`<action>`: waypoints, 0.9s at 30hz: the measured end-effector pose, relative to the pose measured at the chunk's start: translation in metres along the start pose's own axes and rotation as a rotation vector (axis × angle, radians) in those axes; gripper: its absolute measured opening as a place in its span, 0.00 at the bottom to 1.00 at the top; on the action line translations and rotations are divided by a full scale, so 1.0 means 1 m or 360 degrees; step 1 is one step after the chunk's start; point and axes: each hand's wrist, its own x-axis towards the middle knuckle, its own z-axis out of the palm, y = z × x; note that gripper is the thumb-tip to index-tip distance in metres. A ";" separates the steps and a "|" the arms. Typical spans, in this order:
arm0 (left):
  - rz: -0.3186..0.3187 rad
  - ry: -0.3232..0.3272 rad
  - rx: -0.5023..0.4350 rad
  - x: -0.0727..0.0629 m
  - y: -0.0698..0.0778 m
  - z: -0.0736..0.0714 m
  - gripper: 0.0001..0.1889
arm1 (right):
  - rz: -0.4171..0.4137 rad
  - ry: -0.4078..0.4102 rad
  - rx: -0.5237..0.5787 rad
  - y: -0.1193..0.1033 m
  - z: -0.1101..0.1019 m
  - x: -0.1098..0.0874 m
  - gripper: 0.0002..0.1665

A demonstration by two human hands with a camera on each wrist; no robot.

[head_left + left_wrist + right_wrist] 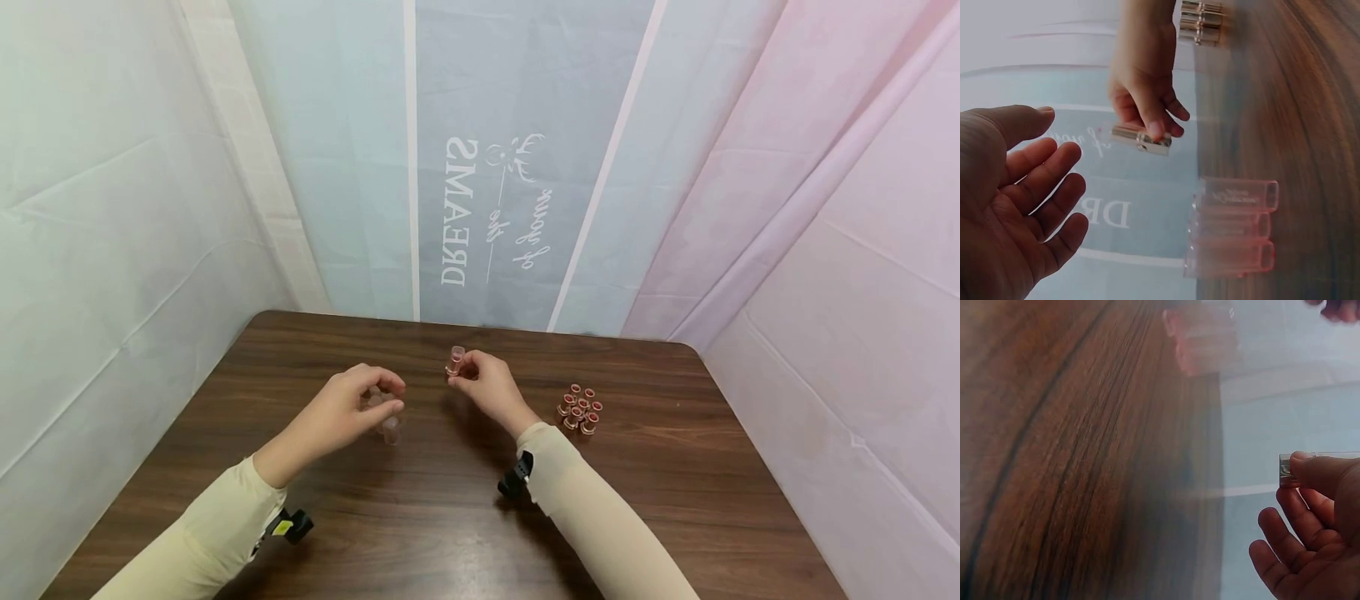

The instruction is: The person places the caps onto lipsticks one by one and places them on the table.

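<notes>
My right hand (491, 387) pinches a lipstick tube (454, 363) by its gold base between thumb and fingers. The tube stands upright above the table, with a clear cap over its top. In the right wrist view the shiny base end (1286, 470) pokes out past the thumb. To the left, my left hand (360, 404) hovers with its fingers loosely bent and nothing in its grasp. Under and behind it stand clear pinkish caps (392, 431), partly hidden in the head view. The left wrist view shows several of these caps (1235, 225) side by side.
A cluster of several gold lipstick tubes (581, 408) without caps stands right of my right forearm. The dark wooden table (405, 533) meets a printed curtain (480, 100) at its far edge, with pale cloth on both sides.
</notes>
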 end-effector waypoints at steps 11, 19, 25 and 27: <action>-0.0011 0.0011 0.0005 -0.012 -0.008 -0.001 0.09 | 0.0162 -0.0096 -0.0072 0.008 0.025 0.022 0.14; -0.0039 0.0007 -0.0011 -0.019 -0.013 -0.001 0.10 | 0.0256 -0.0118 -0.0133 0.007 0.035 0.028 0.14; -0.0036 0.0005 -0.0019 -0.022 -0.016 0.001 0.10 | 0.0284 -0.0131 -0.0163 0.008 0.037 0.030 0.13; -0.0036 -0.0001 -0.0012 -0.023 -0.017 0.002 0.10 | 0.0294 -0.0127 -0.0167 0.010 0.038 0.030 0.12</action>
